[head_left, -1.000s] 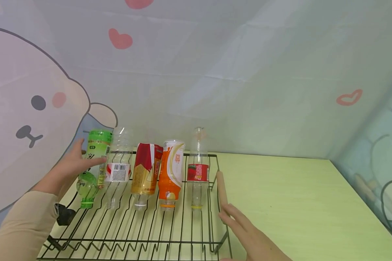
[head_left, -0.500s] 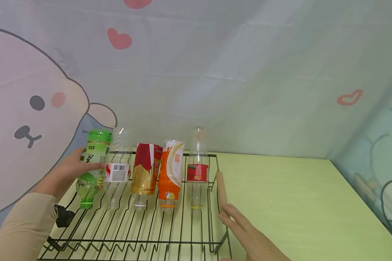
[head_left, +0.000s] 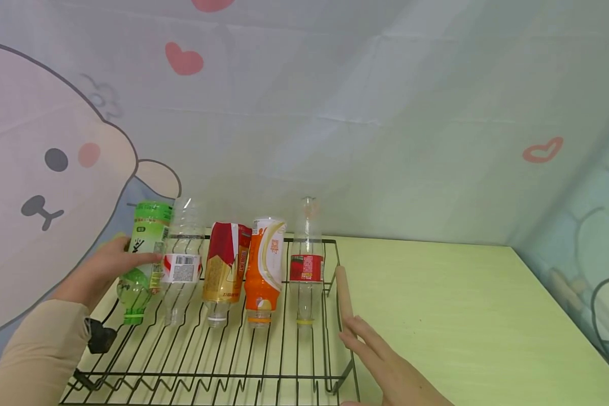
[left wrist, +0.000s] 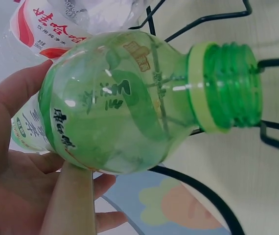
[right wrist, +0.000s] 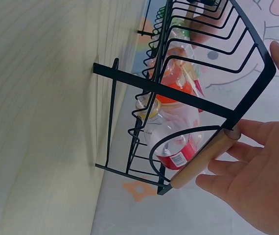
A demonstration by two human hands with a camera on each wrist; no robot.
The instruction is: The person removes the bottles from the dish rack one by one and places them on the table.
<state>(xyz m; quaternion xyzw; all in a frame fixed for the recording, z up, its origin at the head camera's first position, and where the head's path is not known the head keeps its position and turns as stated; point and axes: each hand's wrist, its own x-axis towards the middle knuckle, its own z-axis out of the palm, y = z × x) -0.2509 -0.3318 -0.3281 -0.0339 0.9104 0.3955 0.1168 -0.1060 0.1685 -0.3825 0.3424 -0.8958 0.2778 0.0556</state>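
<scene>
Upside down at the left of a black wire rack (head_left: 203,373) leans a green plastic bottle (head_left: 144,270), its capless neck pointing down. My left hand (head_left: 109,262) holds it between thumb and fingers. In the left wrist view, the thumb lies against one side of the green bottle (left wrist: 120,103), and a wooden handle (left wrist: 71,200) crosses in front of the fingers. My right hand (head_left: 385,366) is at the rack's right wooden handle (head_left: 344,296), fingers extended. In the right wrist view, those fingers (right wrist: 259,132) lie along the rack's side and handle.
To the right of the green bottle stand several upturned bottles: a clear one (head_left: 182,268), a red-and-gold one (head_left: 228,262), an orange one (head_left: 265,265) and a slim clear one with a red label (head_left: 307,268). The yellow-green table (head_left: 436,316) extends right. A printed cloth (head_left: 385,113) hangs behind.
My left hand has moved slightly down and closed in on the green bottle, the thumb dropping lower along it. The right hand and the other bottles stay as they were.
</scene>
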